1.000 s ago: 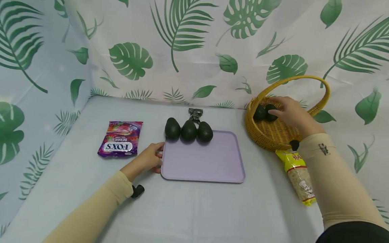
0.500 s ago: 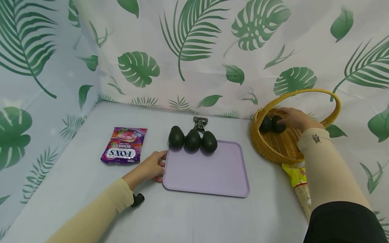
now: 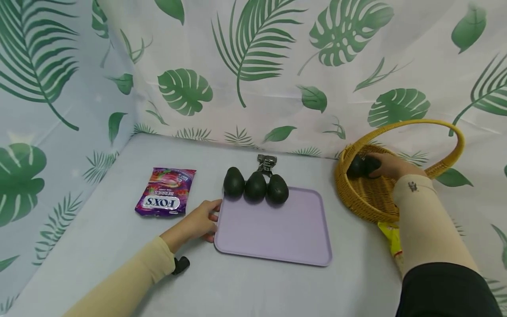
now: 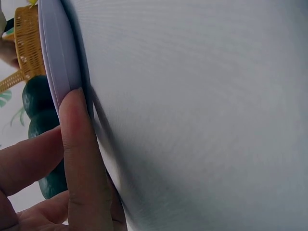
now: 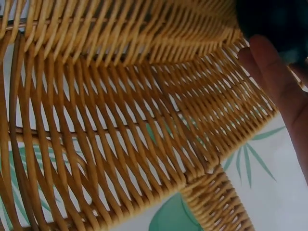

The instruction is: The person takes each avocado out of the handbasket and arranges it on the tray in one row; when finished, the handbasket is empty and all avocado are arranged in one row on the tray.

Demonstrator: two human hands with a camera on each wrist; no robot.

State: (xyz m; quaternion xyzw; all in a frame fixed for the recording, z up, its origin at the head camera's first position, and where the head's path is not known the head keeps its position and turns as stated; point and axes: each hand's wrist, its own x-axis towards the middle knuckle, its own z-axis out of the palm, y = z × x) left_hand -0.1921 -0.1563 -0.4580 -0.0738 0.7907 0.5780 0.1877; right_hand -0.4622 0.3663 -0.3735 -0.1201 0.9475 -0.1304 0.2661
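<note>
Avocado [image 3: 372, 166] in the far left of the basket [image 3: 343, 193] sits within the right hand's [image 3: 390, 164] curled fingers — best cupped snugly, raised clear of the handle [image 3: 458, 152] — while the left hand's [image 3: 200, 221] relaxed fingers touch the tray's [image 3: 273, 233] left edge.

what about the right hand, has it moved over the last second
Yes, slightly: the right hand has gone lower into the basket, judged against the basket's rim in the head view.

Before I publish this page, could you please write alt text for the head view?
A person's right grip holds a dark avocado inside a wicker basket, while the left grip touches a lilac tray with three avocados along its far edge. A purple FOX'S bag lies at left.
</note>
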